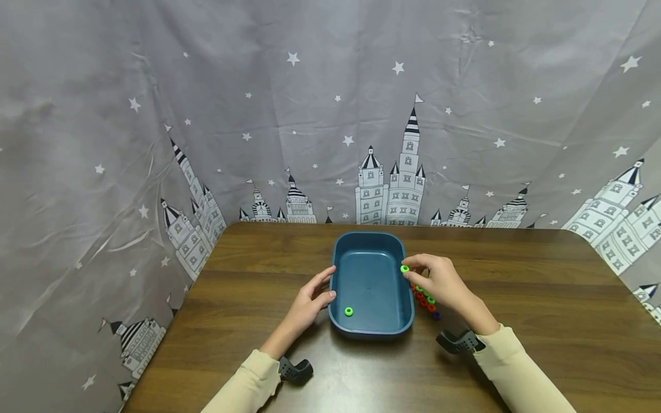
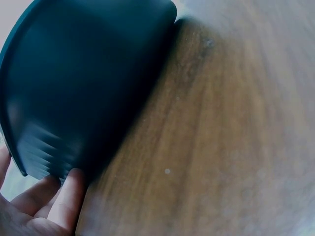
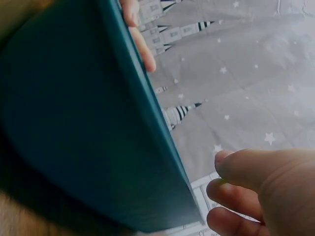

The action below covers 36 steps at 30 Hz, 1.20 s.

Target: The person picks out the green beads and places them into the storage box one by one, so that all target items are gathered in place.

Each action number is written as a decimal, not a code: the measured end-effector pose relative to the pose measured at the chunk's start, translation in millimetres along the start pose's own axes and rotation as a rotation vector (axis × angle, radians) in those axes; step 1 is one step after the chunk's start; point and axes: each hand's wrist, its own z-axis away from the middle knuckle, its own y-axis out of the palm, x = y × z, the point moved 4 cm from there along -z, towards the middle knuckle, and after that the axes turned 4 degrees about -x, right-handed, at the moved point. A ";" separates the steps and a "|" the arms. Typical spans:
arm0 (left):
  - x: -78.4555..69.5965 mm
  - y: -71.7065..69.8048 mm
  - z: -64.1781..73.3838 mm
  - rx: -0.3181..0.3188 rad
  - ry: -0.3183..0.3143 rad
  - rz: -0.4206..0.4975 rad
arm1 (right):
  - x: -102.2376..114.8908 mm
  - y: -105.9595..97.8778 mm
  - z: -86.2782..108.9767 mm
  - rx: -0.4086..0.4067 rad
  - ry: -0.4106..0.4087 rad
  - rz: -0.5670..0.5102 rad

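Observation:
A blue plastic bin (image 1: pixel 369 289) stands on the wooden table, and one green bead (image 1: pixel 349 311) lies inside near its front left corner. My right hand (image 1: pixel 436 278) pinches another green bead (image 1: pixel 405 268) between thumb and fingertips, right at the bin's right rim. In the right wrist view the right hand (image 3: pixel 261 189) shows beside the rim, with the bead hidden. On the bin's left side, my left hand (image 1: pixel 310 298) touches the outer wall with its fingers and thumb extended. The left wrist view shows these fingers (image 2: pixel 71 196) against the bin's ridged side.
Several red, orange and green beads (image 1: pixel 423 301) and a purple bead (image 1: pixel 436 316) lie on the table close to the bin's right side, partly behind the right hand. A grey curtain (image 1: pixel 310 115) printed with castles and stars hangs behind the table (image 1: pixel 516 275).

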 end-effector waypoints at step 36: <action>0.6 0.4 -0.8 0.006 0.009 0.018 | 45.7 67.1 -26.4 0.213 -0.051 -0.040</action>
